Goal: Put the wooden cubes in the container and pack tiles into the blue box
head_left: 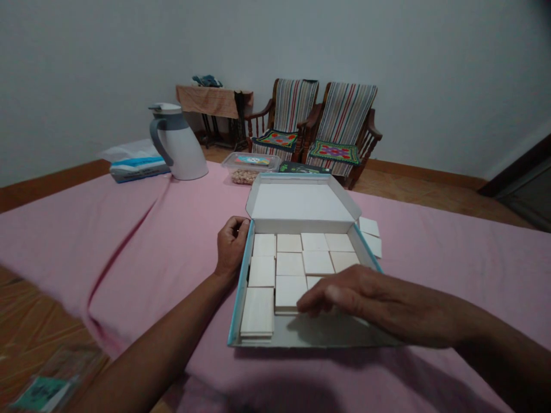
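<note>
An open cardboard box (239,304) with blue edges lies on the pink cloth in front of me, its white lid (297,201) folded back. Inside are rows of pale square tiles (289,264), some stacked; the stack at the near left (258,310) is seen whole. My left hand (232,244) is at the box's far left corner, fingers curled against its side wall. Over the near right part of the box my right hand (361,298) is stretched out with the fingers extended, fingertips at the near edge of a tile stack (290,291). It hides the tiles beneath.
Two loose tiles (370,236) lie right of the box. Behind it stand a clear tub of nuts (245,172), a white jug (185,149) and a blue tissue pack (138,168). Past the table are two wooden armchairs (338,126) and a cloth-covered stand (215,101).
</note>
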The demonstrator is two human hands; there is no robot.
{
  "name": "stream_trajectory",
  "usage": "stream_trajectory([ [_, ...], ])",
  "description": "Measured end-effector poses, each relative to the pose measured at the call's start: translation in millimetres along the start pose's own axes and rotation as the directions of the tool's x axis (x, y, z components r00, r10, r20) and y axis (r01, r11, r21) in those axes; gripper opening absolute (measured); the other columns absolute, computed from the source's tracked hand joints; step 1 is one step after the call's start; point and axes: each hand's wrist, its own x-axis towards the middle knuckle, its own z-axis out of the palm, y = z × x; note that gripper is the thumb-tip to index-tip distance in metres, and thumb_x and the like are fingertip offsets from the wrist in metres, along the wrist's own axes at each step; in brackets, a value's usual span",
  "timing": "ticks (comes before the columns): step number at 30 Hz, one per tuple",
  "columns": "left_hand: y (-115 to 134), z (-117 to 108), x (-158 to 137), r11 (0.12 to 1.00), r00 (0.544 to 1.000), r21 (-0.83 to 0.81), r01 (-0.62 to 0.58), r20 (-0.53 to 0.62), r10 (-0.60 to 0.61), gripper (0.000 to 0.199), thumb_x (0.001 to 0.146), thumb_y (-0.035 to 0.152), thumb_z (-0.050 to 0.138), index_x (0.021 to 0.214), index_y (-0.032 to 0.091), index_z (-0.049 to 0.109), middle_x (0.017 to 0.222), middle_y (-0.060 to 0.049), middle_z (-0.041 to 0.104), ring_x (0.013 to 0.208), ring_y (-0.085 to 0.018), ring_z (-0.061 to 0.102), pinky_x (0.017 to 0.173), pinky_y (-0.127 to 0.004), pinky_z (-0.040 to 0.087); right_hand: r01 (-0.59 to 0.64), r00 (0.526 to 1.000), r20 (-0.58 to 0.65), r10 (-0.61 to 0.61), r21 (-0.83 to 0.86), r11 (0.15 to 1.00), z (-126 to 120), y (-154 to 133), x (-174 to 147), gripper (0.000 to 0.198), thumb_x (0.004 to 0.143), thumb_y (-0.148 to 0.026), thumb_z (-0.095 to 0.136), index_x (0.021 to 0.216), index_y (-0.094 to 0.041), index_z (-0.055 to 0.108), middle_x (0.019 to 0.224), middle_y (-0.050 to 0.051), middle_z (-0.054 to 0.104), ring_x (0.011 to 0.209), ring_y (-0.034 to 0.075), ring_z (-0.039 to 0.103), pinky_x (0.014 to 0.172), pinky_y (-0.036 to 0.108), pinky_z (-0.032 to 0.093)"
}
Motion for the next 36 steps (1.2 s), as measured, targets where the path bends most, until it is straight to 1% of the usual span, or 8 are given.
stream_trajectory([
  [2, -0.2, 0.2, -0.3, 1.0, 1.0, -0.001, -0.001, 0.006, 0.001, 0.02, 0.082, 0.033, 0.052, 0.074, 0.016, 0.057, 0.066, 0.003, 0.051, 0.063, -0.012, 0.046, 0.058, -0.022, 0.037, 0.055, 0.986, -0.16, -0.04, 0.088, 0.995, -11.2, 13.8, -7.5, 0.048, 0.093, -0.051, 0.036, 0.094, -0.019, 0.07, 0.086, 0.007, 0.069, 0.083, 0.019, 0.062, 0.078, 0.032, 0.05],
  [3, -0.3, 0.2, -0.4, 1.0, 1.0, 0.0, -0.005, 0.008, 0.005, 0.02, 0.082, 0.034, 0.052, 0.073, 0.016, 0.056, 0.066, 0.003, 0.05, 0.063, -0.012, 0.046, 0.058, -0.022, 0.037, 0.101, 0.944, -0.327, -0.054, 0.13, 0.986, -15.0, 25.0, -10.6, 0.049, 0.093, -0.052, 0.035, 0.092, -0.018, 0.07, 0.085, 0.008, 0.068, 0.082, 0.019, 0.062, 0.077, 0.034, 0.049],
  [5, -0.3, 0.3, -0.9, 1.0, 1.0, 0.004, -0.014, 0.016, 0.014, 0.022, 0.083, 0.035, 0.051, 0.073, 0.016, 0.056, 0.066, 0.003, 0.05, 0.064, -0.012, 0.045, 0.059, -0.022, 0.037, 0.194, 0.735, -0.677, -0.038, 0.156, 0.968, -18.4, 51.4, -16.0, 0.045, 0.091, -0.052, 0.04, 0.08, -0.017, 0.067, 0.076, 0.008, 0.065, 0.073, 0.018, 0.059, 0.07, 0.032, 0.049],
  [7, 0.2, 0.1, -1.3, 1.0, 1.0, 0.009, -0.018, 0.024, 0.017, 0.025, 0.084, 0.037, 0.049, 0.072, 0.016, 0.055, 0.066, 0.003, 0.05, 0.065, -0.012, 0.046, 0.06, -0.022, 0.037, 0.205, 0.567, -0.823, 0.025, 0.171, 0.964, -15.8, 77.1, -21.0, 0.04, 0.09, -0.049, 0.045, 0.072, -0.018, 0.062, 0.067, 0.005, 0.06, 0.064, 0.016, 0.055, 0.062, 0.028, 0.046],
  [9, 1.0, 0.0, -1.8, 1.0, 0.999, 0.008, -0.019, 0.033, 0.018, 0.028, 0.085, 0.04, 0.049, 0.071, 0.017, 0.055, 0.066, 0.003, 0.05, 0.064, -0.013, 0.045, 0.06, -0.022, 0.038, 0.125, 0.517, -0.851, 0.098, 0.188, 0.974, -8.5, 97.7, -26.0, 0.041, 0.09, -0.049, 0.045, 0.067, -0.018, 0.059, 0.059, 0.002, 0.056, 0.058, 0.015, 0.051, 0.058, 0.027, 0.043],
  [14, 2.9, -0.3, -1.5, 1.0, 0.998, -0.019, -0.025, 0.063, 0.026, 0.032, 0.083, 0.046, 0.049, 0.068, 0.018, 0.051, 0.063, 0.003, 0.045, 0.06, -0.013, 0.041, 0.056, -0.023, 0.036, -0.011, 0.595, -0.766, 0.244, 0.296, 0.955, 17.3, 133.0, -33.0, 0.042, 0.086, -0.052, 0.047, 0.062, -0.019, 0.054, 0.059, 0.002, 0.057, 0.059, 0.017, 0.052, 0.053, 0.026, 0.042],
  [19, 4.0, -1.3, 2.7, 0.999, 0.997, 0.024, -0.04, 0.063, 0.039, 0.031, 0.078, 0.047, 0.052, 0.07, 0.017, 0.055, 0.064, 0.001, 0.049, 0.061, -0.014, 0.043, 0.055, -0.024, 0.037, 0.012, 0.696, -0.712, 0.094, 0.143, 0.99, 26.5, 157.0, -29.7, 0.028, 0.079, -0.043, 0.055, 0.084, -0.018, 0.067, 0.082, 0.003, 0.068, 0.076, 0.023, 0.06, 0.063, 0.029, 0.047],
  [36, 4.8, -1.6, 6.1, 0.999, 0.998, 0.042, 0.015, 0.056, -0.017, 0.026, 0.07, 0.044, 0.056, 0.072, 0.018, 0.059, 0.065, -0.001, 0.053, 0.063, -0.015, 0.046, 0.052, -0.023, 0.038, -0.037, 0.706, -0.702, 0.093, 0.094, 0.995, 24.3, 158.2, -30.1, 0.022, 0.078, -0.034, 0.052, 0.079, -0.018, 0.067, 0.077, 0.002, 0.068, 0.068, 0.02, 0.059, 0.06, 0.028, 0.047],
])
